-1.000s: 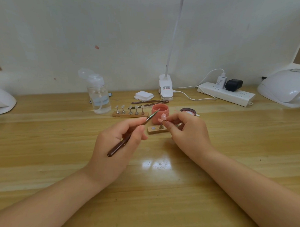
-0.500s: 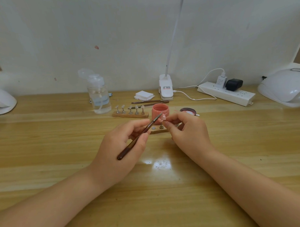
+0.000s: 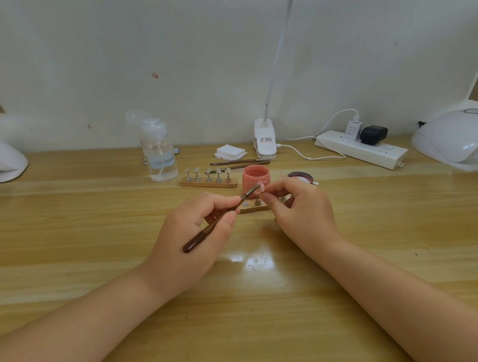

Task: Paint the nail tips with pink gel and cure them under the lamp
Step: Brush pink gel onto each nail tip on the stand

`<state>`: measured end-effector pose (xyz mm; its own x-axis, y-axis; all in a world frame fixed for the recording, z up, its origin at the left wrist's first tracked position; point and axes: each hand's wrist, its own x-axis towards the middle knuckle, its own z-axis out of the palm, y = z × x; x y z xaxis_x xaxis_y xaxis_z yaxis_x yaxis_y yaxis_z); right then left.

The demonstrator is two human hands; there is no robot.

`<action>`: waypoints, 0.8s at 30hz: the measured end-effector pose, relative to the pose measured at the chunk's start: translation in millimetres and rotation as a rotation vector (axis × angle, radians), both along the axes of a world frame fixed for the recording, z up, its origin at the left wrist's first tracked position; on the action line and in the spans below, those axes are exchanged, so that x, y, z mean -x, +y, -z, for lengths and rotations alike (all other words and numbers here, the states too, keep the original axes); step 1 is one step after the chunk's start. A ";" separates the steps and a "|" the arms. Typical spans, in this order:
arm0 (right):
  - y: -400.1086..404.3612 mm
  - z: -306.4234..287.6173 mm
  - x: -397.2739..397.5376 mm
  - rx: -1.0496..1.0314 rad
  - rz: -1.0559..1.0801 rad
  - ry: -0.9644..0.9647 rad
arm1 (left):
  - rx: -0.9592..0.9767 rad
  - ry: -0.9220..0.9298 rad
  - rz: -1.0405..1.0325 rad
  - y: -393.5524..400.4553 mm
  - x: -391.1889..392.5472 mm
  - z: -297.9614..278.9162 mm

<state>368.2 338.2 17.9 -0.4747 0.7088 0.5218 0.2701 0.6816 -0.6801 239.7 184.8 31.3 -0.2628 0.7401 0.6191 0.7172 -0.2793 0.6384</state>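
My left hand [image 3: 196, 236] grips a dark brown brush [image 3: 217, 222], whose bristles touch a pale pink nail tip [image 3: 261, 187]. My right hand [image 3: 298, 208] pinches that nail tip by its small stand, just in front of the open pink gel jar [image 3: 255, 177]. Under my hands lies a short wooden holder [image 3: 253, 206] with one metal stand on it. A longer wooden holder [image 3: 208, 182] carrying several clear nail tips lies behind and to the left. The jar's dark lid [image 3: 300, 176] is partly hidden behind my right hand. A white curing lamp [image 3: 456, 143] stands at far right.
A clear pump bottle [image 3: 158, 154], white pads [image 3: 229, 151], two spare brushes [image 3: 238, 164], a clip lamp [image 3: 265, 139] and a power strip [image 3: 361, 149] with plugs line the back of the wooden table [image 3: 72, 240]. Another white lamp [image 3: 4, 164] sits at far left.
My left hand has moved right and up, bringing the brush bristles onto the nail tip. My right hand has stayed nearly still, holding the tip.
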 end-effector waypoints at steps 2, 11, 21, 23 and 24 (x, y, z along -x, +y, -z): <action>-0.2 -0.2 0.1 -0.002 0.007 0.003 | -0.010 0.006 0.028 -1.4 0.7 -0.1; -0.4 -0.8 0.2 -0.008 0.002 -0.005 | 0.003 0.013 -0.001 0.2 -2.5 -1.8; -1.8 -1.0 -0.6 -0.057 0.011 -0.031 | 0.012 -0.011 -0.041 -0.7 -2.6 -1.9; -2.1 -1.2 -0.6 -0.078 0.022 -0.033 | 0.033 -0.007 -0.029 -1.1 -1.9 -1.4; -2.1 -1.3 -0.4 -0.084 0.027 -0.037 | 0.035 -0.008 -0.022 -1.9 -1.5 -1.5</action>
<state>368.6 336.1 19.2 -0.4762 0.6758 0.5626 0.3126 0.7281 -0.6101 241.2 182.9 32.8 -0.2838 0.7551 0.5910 0.7180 -0.2411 0.6529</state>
